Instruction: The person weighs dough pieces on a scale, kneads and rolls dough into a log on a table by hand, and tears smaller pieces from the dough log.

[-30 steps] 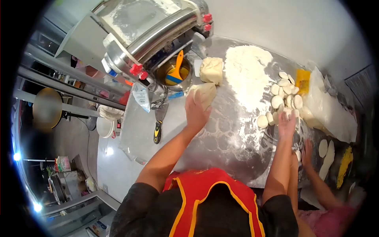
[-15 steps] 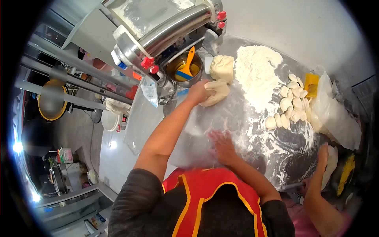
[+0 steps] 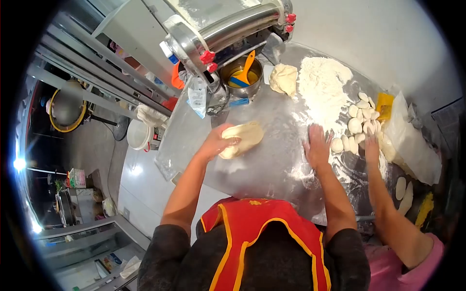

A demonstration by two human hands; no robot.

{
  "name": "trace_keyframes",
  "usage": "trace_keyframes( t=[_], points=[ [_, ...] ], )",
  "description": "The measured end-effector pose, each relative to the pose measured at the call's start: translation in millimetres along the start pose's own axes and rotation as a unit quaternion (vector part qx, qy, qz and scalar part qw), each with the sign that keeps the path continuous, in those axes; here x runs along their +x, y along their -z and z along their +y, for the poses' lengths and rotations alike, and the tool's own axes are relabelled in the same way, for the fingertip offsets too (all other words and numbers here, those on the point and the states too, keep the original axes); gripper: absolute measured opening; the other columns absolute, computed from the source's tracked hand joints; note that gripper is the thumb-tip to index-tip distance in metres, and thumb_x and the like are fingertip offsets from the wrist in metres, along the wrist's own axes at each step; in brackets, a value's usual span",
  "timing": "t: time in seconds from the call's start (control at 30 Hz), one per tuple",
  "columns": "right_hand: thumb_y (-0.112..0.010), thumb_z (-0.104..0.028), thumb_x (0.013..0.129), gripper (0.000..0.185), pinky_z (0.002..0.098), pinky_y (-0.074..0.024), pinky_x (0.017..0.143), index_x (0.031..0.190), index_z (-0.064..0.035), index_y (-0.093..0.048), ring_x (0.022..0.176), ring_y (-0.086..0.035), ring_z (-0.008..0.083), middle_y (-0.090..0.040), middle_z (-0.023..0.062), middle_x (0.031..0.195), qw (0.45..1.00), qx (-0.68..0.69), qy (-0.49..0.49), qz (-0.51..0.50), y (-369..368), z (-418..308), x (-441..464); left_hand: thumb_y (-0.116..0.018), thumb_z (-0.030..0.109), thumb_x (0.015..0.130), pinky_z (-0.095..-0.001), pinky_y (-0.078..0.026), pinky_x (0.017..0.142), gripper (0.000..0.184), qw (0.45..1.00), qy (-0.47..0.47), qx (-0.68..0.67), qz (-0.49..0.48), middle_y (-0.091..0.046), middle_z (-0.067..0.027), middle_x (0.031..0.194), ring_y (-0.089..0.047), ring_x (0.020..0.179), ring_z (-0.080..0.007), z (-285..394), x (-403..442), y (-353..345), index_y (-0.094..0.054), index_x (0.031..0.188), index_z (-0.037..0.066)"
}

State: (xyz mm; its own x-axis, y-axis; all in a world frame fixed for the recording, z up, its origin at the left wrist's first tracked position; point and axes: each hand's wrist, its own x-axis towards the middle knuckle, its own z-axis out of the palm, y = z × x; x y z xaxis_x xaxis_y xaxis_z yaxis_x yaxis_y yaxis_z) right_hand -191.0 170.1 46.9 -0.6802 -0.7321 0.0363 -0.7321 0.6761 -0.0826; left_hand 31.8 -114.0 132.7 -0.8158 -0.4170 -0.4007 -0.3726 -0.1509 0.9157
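Observation:
My left hand (image 3: 217, 144) grips the near-left end of a folded, flattened piece of dough (image 3: 248, 137), its fingers curled around the edge. The dough is held over the left part of the metal worktop (image 3: 272, 169). My right hand (image 3: 318, 148) lies flat with fingers extended at the lower edge of the flour pile (image 3: 323, 87), holding nothing. Just right of it are several small round dough pieces (image 3: 355, 126). A bigger lump of dough (image 3: 283, 79) sits at the back, left of the flour.
A steel pot (image 3: 241, 72) with yellow liquid holds an orange-handled brush (image 3: 248, 63). Behind it stands a dough roller machine (image 3: 238, 26). At right, another person's hand (image 3: 372, 145) reaches to the dough pieces, beside a plastic bag (image 3: 410, 138). A white bucket (image 3: 140, 135) stands at left.
My left hand has brought the dough left and toward me. My right hand has moved right and away from me onto the flour's edge. The other person's hand has reached up to the round pieces.

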Motion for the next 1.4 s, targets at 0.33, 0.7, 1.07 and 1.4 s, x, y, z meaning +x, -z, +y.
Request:
trace_keyframes(
  t=[0.33, 0.7, 1.07, 1.4],
  points=[
    [-0.046, -0.035, 0.095, 0.054, 0.0502, -0.0186, 0.112, 0.142, -0.0077, -0.038, 0.137, -0.031, 0.0264, -0.037, 0.0149, 0.146, 0.995, 0.092, 0.005, 0.050, -2, -20, -52, -0.075, 0.024, 0.073, -0.0365, -0.048, 0.086, 0.046, 0.910, -0.246, 0.333, 0.034, -0.062, -0.0102, 0.112, -0.059, 0.103, -0.0287, -19, -17, -80, -0.061, 0.116, 0.012],
    [-0.049, -0.036, 0.094, 0.043, 0.0367, -0.0434, 0.082, 0.096, 0.0037, -0.064, 0.090, -0.059, 0.0279, -0.065, 0.0200, 0.096, 0.760, 0.564, -0.306, -0.103, 0, -88, -12, -0.061, 0.020, 0.084, -0.0379, -0.042, 0.091, 0.033, 0.956, -0.193, 0.217, -0.027, -0.058, -0.0172, 0.117, -0.053, 0.110, -0.0321, -56, -29, -110, -0.060, 0.114, 0.006],
    [-0.046, -0.022, 0.094, 0.036, 0.0457, -0.0313, 0.101, 0.122, 0.0005, -0.051, 0.116, -0.044, 0.0381, -0.051, 0.0201, 0.123, 0.914, 0.349, -0.059, 0.197, -23, -153, -80, -0.044, 0.024, 0.091, -0.0449, -0.042, 0.089, 0.029, 0.940, -0.252, 0.228, 0.030, -0.059, -0.0194, 0.107, -0.055, 0.100, -0.0360, -100, -36, -131, -0.057, 0.108, 0.004],
    [-0.047, -0.025, 0.092, 0.028, 0.0467, -0.0346, 0.093, 0.109, -0.0047, -0.057, 0.109, -0.046, 0.0360, -0.056, 0.0157, 0.113, 0.969, 0.183, -0.158, 0.047, -55, -125, -32, -0.053, 0.023, 0.084, -0.0424, -0.043, 0.082, 0.020, 0.826, -0.282, 0.432, 0.227, -0.063, -0.0104, 0.093, -0.058, 0.097, -0.0266, -101, 23, -142, -0.063, 0.094, 0.009]
  ],
)
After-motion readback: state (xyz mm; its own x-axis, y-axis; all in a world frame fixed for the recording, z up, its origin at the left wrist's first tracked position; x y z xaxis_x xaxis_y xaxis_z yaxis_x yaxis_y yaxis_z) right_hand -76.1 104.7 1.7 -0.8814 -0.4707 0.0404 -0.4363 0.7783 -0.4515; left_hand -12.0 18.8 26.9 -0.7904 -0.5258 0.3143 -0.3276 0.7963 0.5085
